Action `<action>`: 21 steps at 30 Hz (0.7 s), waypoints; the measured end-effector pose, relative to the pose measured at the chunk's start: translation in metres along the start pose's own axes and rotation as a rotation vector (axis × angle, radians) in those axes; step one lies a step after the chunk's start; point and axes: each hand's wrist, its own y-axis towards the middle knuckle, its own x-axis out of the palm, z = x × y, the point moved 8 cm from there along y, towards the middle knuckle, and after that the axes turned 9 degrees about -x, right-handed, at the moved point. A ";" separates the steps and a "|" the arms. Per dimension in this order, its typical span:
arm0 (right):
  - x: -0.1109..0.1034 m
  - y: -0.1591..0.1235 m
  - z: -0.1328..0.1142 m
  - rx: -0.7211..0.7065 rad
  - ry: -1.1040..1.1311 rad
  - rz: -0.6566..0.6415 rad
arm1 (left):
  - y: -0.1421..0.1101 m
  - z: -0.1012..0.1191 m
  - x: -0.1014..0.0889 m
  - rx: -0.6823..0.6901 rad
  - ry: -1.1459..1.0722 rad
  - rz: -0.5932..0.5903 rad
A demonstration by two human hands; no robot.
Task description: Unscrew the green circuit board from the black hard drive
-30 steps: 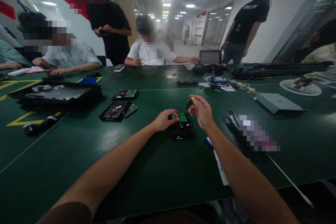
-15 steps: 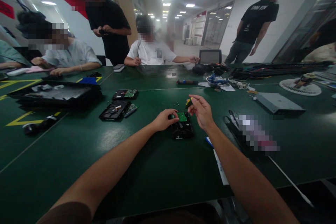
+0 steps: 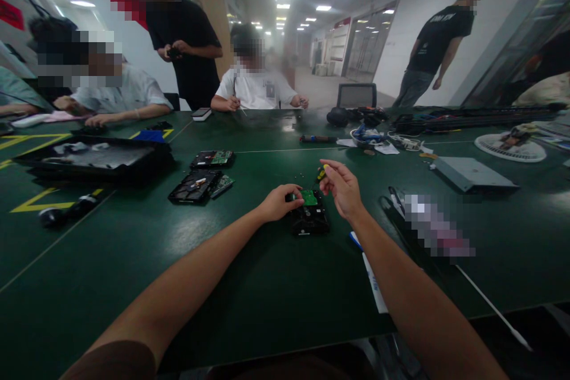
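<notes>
The left hand [image 3: 281, 203] is curled onto the left edge of a hard disk drive [image 3: 310, 221], thumb over its top, gripping it where it lies flat on the green tabletop [image 3: 240, 291]. The right hand [image 3: 341, 190] pinches the yellow-and-black handle of a screwdriver [image 3: 321, 174] above the drive's far right corner; whether the tip touches is too small to tell. A green circuit board [image 3: 309, 198] shows on the drive's far half, between the hands. Well to the left of the hands, a shallow black tray [image 3: 145, 161] holds crumpled white scraps [image 3: 76, 147] on its greyish floor. Nearer the left hand, also on its left, lie an open black drive casing [image 3: 189, 188] with small pale pieces in it, a loose circuit board [image 3: 221, 187] beside it and another hard drive [image 3: 212, 158] behind. Beyond the right hand and to its right, a bowl [image 3: 361, 143] is heaped with blue material [image 3: 367, 133]; farther right, a white slotted dish [image 3: 487, 145] carries a brownish part [image 3: 512, 137].
</notes>
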 end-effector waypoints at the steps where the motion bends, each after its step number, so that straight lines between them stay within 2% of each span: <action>1: 0.000 0.000 0.000 0.005 -0.014 -0.007 | 0.000 0.000 0.000 0.000 0.000 -0.001; 12: 0.002 -0.001 0.001 0.016 0.032 -0.010 | -0.002 0.003 -0.001 0.000 -0.015 -0.003; 21: 0.001 -0.001 -0.001 0.003 -0.027 -0.011 | -0.001 -0.001 0.000 -0.023 0.007 -0.003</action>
